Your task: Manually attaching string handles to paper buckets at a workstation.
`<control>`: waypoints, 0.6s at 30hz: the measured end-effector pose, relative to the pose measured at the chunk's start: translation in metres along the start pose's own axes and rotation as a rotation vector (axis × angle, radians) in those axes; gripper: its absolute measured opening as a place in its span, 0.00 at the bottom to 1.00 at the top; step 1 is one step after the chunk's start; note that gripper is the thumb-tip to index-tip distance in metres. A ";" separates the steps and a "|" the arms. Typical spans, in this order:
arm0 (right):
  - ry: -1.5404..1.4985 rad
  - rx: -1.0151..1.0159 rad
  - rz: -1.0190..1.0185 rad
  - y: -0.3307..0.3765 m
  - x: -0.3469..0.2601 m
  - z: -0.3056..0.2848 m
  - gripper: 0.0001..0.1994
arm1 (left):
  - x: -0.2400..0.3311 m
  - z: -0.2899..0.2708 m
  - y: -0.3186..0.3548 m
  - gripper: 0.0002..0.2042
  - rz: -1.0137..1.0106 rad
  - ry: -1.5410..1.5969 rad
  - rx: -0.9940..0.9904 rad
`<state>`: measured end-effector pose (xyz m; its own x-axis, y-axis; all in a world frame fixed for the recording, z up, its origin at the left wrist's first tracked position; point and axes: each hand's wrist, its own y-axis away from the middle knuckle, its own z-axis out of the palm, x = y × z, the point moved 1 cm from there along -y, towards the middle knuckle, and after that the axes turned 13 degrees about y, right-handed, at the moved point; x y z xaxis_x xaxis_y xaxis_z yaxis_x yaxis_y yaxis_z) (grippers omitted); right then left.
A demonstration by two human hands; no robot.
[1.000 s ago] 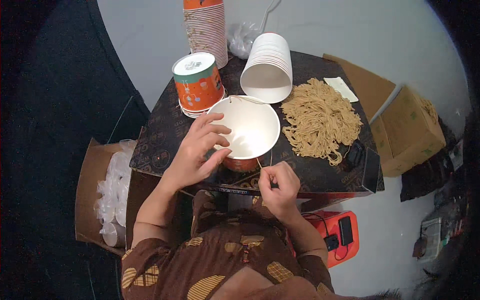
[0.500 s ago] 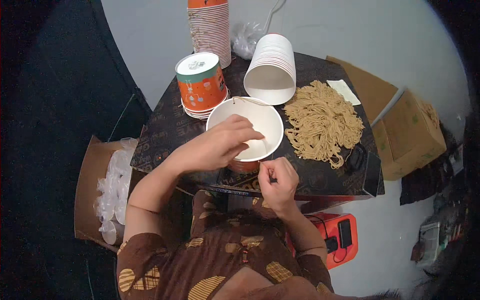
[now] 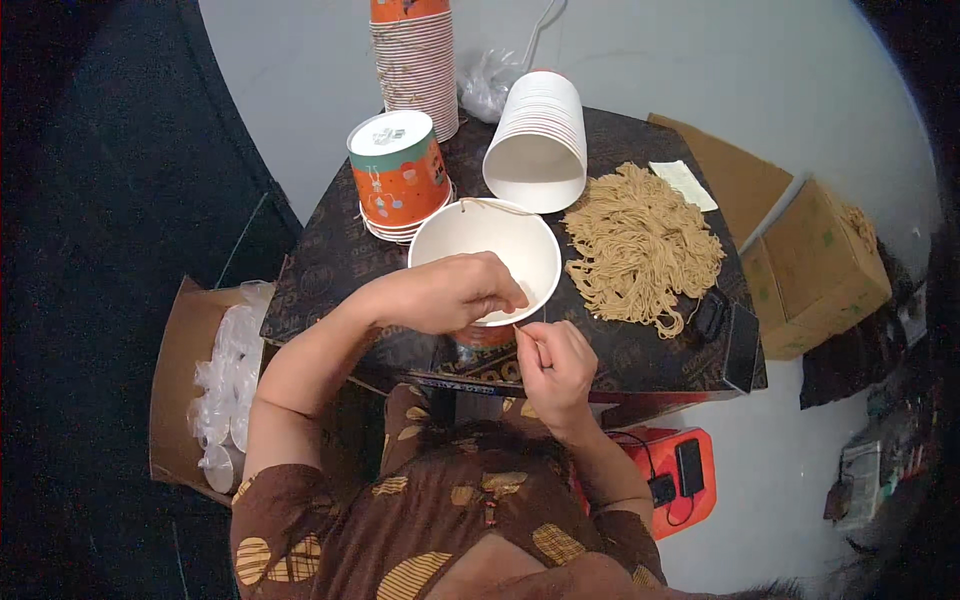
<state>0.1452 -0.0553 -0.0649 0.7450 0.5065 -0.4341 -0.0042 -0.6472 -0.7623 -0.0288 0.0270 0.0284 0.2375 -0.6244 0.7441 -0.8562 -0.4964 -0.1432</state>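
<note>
A white-lined paper bucket [image 3: 455, 235] with an orange outside stands upright at the table's near edge. On its far rim a tan cord [image 3: 492, 203] is looped through. My left hand [image 3: 462, 292] reaches over the near rim into the bucket, its fingers bunched together against the inner wall; what they hold is hidden. Just outside the same stretch of rim, my right hand [image 3: 558, 368] pinches a short tan cord end [image 3: 517, 329] between thumb and forefinger. To the right lies a heap of tan cords [image 3: 645, 245].
Behind stand an upturned orange bucket stack [image 3: 402, 190], a tall bucket stack [image 3: 412, 65] and a stack on its side [image 3: 540, 125]. A plastic bag [image 3: 487, 85] and paper slip [image 3: 683, 186] lie near. Cardboard boxes [image 3: 830, 265] flank the table; a red stool [image 3: 700, 500] is below right.
My left hand has turned and its fingers have dipped toward the near inner wall, closing together. My right hand stays at the rim with the cord end.
</note>
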 end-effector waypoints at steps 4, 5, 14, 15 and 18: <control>0.002 0.047 -0.030 -0.003 0.000 0.001 0.07 | 0.003 -0.002 -0.003 0.10 -0.009 0.025 -0.045; 0.003 0.051 -0.033 -0.003 -0.001 0.000 0.07 | 0.003 -0.001 -0.003 0.10 0.022 0.013 -0.027; 0.000 0.053 -0.039 -0.007 -0.003 0.004 0.07 | -0.007 -0.001 -0.009 0.07 -0.079 0.042 -0.103; 0.006 0.053 -0.039 -0.007 -0.004 0.004 0.07 | -0.009 0.000 -0.010 0.07 -0.079 0.042 -0.102; 0.009 0.052 -0.037 -0.006 -0.005 0.003 0.07 | -0.011 0.001 -0.010 0.06 -0.094 0.041 -0.108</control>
<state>0.1393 -0.0520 -0.0594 0.7511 0.5245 -0.4010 -0.0111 -0.5973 -0.8020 -0.0224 0.0382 0.0208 0.3020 -0.5520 0.7772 -0.8759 -0.4825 -0.0023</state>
